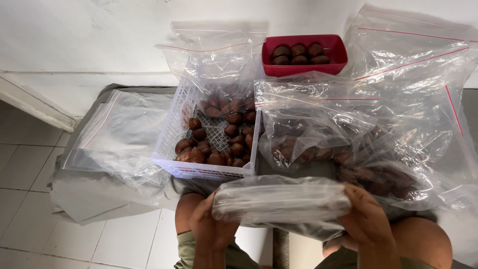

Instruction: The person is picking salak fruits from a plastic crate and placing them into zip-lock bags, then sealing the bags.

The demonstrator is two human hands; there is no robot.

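Note:
Both hands hold one clear zip bag point(281, 201) filled with dark brown scaly fruit, low in the head view above my knees. My left hand point(211, 226) grips its left end and my right hand point(366, 219) grips its right end. Just beyond it stands a white plastic mesh basket point(172, 132) with several of the same brown fruit point(219, 144) loose inside. A red tray point(303, 69) holding more fruit sits at the back by the wall.
Filled clear bags point(318, 129) lie to the right of the basket, with empty zip bags point(413, 55) stacked behind. A flat empty bag point(117, 129) lies at the left on a grey cloth point(79, 194). White floor tiles point(30, 199) show at the left.

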